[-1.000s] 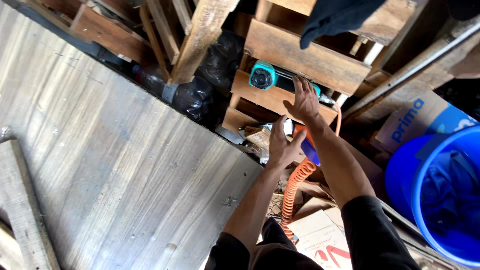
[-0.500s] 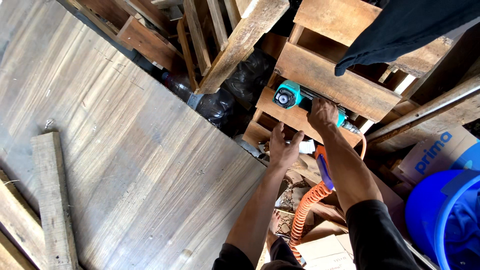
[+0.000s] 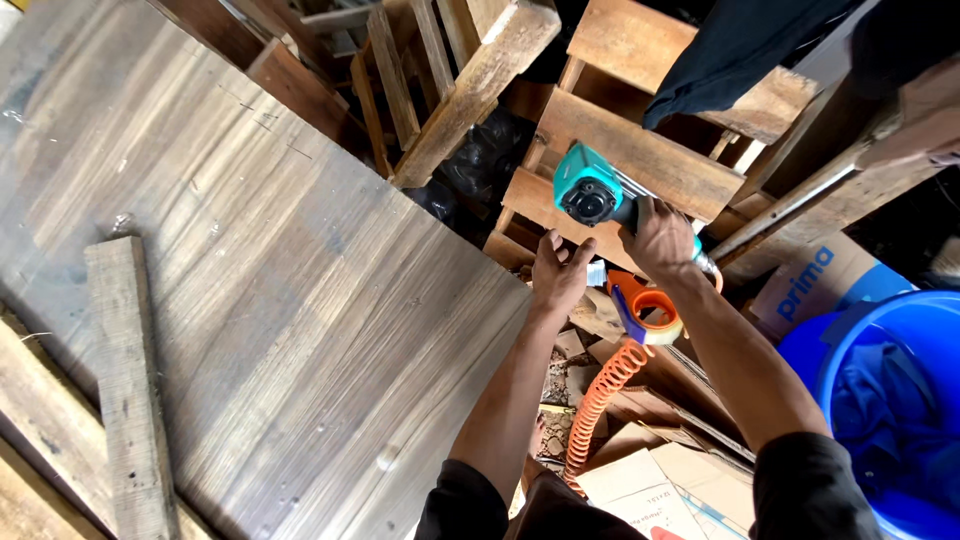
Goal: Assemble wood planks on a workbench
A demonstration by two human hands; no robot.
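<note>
Fingers (image 3: 672,222) of right hand (image 3: 660,240) wrapped round teal tool (image 3: 590,192); left hand (image 3: 558,275) open, empty, beside wood panel (image 3: 250,290).

Large wooden panel (image 3: 250,300), stacked timber frames (image 3: 640,150), blue tub (image 3: 850,340), cardboard (image 3: 650,490)

You're in a woodworking shop: a broad plank panel (image 3: 230,300) at nine o'clock, stacked timber frames (image 3: 640,150) at twelve, offcuts (image 3: 130,390) around.
</note>
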